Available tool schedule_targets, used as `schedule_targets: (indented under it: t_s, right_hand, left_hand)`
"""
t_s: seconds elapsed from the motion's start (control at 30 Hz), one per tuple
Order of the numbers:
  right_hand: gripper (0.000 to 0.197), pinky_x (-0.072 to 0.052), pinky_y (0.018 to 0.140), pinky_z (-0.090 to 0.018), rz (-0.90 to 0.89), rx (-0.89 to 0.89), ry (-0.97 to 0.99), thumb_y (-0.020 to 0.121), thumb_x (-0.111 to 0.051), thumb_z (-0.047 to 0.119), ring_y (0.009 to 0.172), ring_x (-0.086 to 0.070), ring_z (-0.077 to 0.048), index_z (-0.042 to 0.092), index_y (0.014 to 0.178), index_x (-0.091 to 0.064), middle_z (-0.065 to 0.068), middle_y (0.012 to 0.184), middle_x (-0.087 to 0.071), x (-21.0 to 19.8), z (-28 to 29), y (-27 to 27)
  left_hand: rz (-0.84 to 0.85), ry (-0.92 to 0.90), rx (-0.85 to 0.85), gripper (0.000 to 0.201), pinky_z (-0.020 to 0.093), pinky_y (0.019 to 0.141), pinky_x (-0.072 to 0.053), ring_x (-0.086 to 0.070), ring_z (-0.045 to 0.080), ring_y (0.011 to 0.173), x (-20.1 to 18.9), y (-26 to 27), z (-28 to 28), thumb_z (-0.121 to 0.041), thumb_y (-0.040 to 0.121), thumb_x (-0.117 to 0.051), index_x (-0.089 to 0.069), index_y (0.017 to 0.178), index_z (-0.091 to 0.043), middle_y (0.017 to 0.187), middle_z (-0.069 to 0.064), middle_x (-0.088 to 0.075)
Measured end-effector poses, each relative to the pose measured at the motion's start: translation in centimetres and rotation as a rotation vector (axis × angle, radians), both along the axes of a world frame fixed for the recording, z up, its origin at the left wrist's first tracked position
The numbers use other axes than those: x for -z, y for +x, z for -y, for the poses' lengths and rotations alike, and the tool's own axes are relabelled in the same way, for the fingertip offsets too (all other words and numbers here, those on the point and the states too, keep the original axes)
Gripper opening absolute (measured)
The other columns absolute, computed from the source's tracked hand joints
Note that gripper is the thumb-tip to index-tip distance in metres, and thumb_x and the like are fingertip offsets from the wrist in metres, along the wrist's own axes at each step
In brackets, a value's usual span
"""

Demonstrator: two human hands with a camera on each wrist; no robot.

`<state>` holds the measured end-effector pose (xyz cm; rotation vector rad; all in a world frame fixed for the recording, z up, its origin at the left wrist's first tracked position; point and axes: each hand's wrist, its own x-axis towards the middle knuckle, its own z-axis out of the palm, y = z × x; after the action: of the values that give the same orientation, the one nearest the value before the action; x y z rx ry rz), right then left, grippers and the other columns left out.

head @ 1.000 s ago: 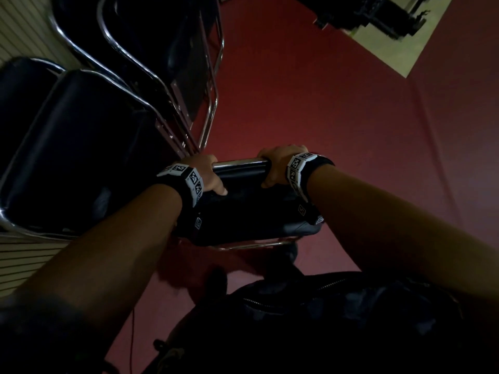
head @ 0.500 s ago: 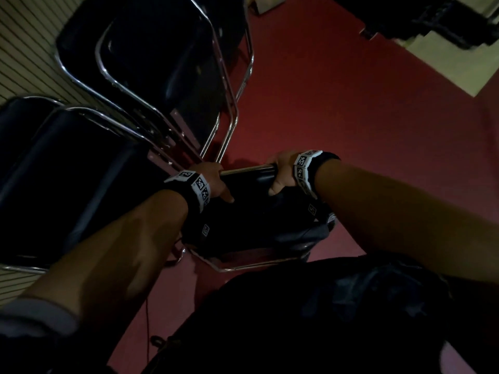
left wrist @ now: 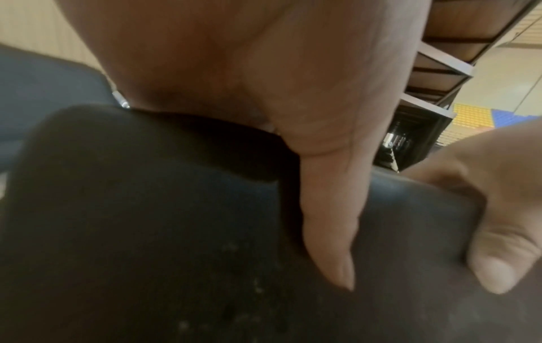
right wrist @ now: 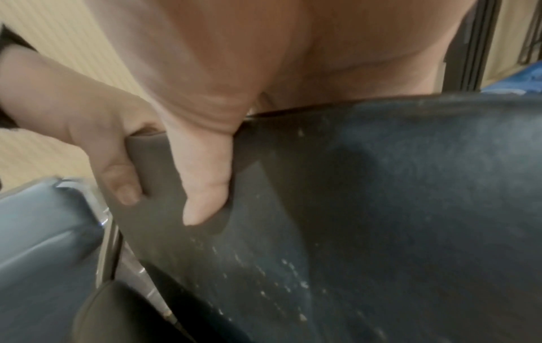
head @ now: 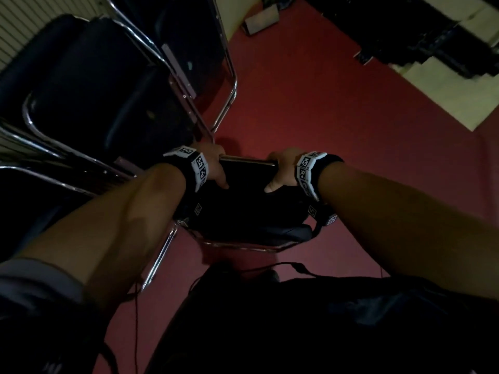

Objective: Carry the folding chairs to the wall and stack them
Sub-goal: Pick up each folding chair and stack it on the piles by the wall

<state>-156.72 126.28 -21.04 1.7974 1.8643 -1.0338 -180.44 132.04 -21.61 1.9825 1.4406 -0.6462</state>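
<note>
I hold a black padded folding chair (head: 248, 209) by the chrome top bar (head: 247, 160) of its backrest. My left hand (head: 213, 168) grips the bar's left end and my right hand (head: 283, 171) its right end, thumbs on the pad. In the left wrist view the left thumb (left wrist: 328, 208) lies on the dark backrest (left wrist: 146, 220). The right thumb (right wrist: 205, 181) presses the same backrest (right wrist: 381, 197) in the right wrist view. Stacked black chairs (head: 89, 85) with chrome frames lean against the ribbed wall (head: 32, 20), just left of my left hand.
Red carpet (head: 310, 109) spreads ahead and to the right. Dark equipment (head: 421, 31) stands on a pale mat (head: 456, 95) at the far right. A flat board (head: 260, 20) lies by the wall's foot. A thin cable (head: 136, 325) hangs near my legs.
Both hands keep their grip on the bar. The held chair has come in beside the stacked chairs, whose chrome legs now end right above my left hand.
</note>
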Motion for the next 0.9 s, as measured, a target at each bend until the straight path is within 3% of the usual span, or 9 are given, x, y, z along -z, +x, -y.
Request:
schedule_targets:
  t_s: [0.1,0.27,0.33,0.43,0.53,0.67,0.8,0.9]
  right_hand:
    - [0.092,-0.052,0.086,-0.036,0.043,-0.015,0.039,0.073,-0.089,0.060,0.121,-0.062,-0.031,0.026,0.151,-0.052,-0.005,0.135,-0.065,-0.5,-5.0,2.1]
    - [0.092,-0.054,0.088,-0.033,0.050,0.069,0.049,0.069,-0.093,0.055,0.118,-0.064,-0.027,0.032,0.149,-0.054,0.001,0.135,-0.067,-0.9,-13.2,4.8]
    - [0.087,-0.052,0.083,-0.032,0.058,0.058,0.043,0.069,-0.093,0.055,0.112,-0.064,-0.025,0.034,0.145,-0.056,0.002,0.131,-0.068,-0.9,-16.3,5.5]
    - [0.085,-0.047,0.078,-0.031,0.035,0.008,0.063,0.072,-0.090,0.057,0.109,-0.064,-0.026,0.031,0.145,-0.056,0.000,0.130,-0.067,-0.7,-19.9,6.8]
    - [0.078,-0.044,0.066,-0.028,-0.022,-0.039,0.063,0.069,-0.088,0.061,0.098,-0.063,-0.022,0.031,0.136,-0.061,0.002,0.117,-0.068,0.8,-23.3,8.7]
    - [0.082,-0.056,0.083,-0.037,-0.022,-0.191,0.004,0.062,-0.085,0.074,0.093,-0.065,-0.022,0.030,0.129,-0.065,0.005,0.110,-0.069,3.4,-30.2,10.4]
    - [0.083,-0.059,0.090,-0.040,-0.007,-0.371,-0.046,0.063,-0.087,0.073,0.099,-0.066,-0.023,0.028,0.129,-0.067,0.003,0.114,-0.069,3.2,-38.5,13.3]
    - [0.082,-0.057,0.090,-0.039,-0.005,-0.443,-0.025,0.061,-0.089,0.070,0.106,-0.067,-0.025,0.029,0.129,-0.066,0.001,0.120,-0.070,1.8,-43.9,15.9]
  left_hand:
    - [0.043,0.047,-0.023,0.075,0.033,0.078,-0.060,-0.067,0.013,0.084,0.1,1.9,-4.7,-0.069,0.037,-0.087,-0.063,0.098,-0.034,0.092,-0.012,-0.068]
    - [0.105,0.103,-0.044,0.065,0.032,0.081,-0.057,-0.065,0.015,0.088,0.3,4.4,-12.2,-0.058,0.055,-0.093,-0.063,0.107,-0.032,0.096,-0.009,-0.067]
    - [0.103,0.116,-0.061,0.064,0.032,0.080,-0.056,-0.065,0.017,0.091,0.3,5.4,-15.1,-0.054,0.057,-0.094,-0.064,0.108,-0.030,0.099,-0.008,-0.066]
    - [0.070,0.117,-0.097,0.056,0.030,0.071,-0.049,-0.064,0.017,0.087,0.7,6.3,-18.5,-0.051,0.056,-0.093,-0.064,0.100,-0.033,0.095,-0.008,-0.065]
    - [0.020,0.115,-0.145,0.051,0.031,0.069,-0.050,-0.063,0.015,0.079,1.3,7.8,-21.4,-0.059,0.046,-0.088,-0.062,0.085,-0.038,0.085,-0.012,-0.066]
    - [-0.103,0.013,-0.185,0.056,0.029,0.067,-0.056,-0.068,0.014,0.072,1.6,10.8,-26.4,-0.062,0.043,-0.092,-0.072,0.086,-0.033,0.078,-0.009,-0.070]
    - [-0.162,0.008,-0.328,0.078,0.037,0.086,-0.061,-0.069,0.025,0.102,1.1,14.6,-31.5,-0.048,0.050,-0.099,-0.071,0.119,-0.028,0.108,-0.001,-0.073]
    - [-0.144,0.028,-0.409,0.082,0.037,0.088,-0.060,-0.069,0.023,0.099,-0.1,17.1,-34.6,-0.056,0.044,-0.098,-0.069,0.117,-0.032,0.102,-0.005,-0.072]
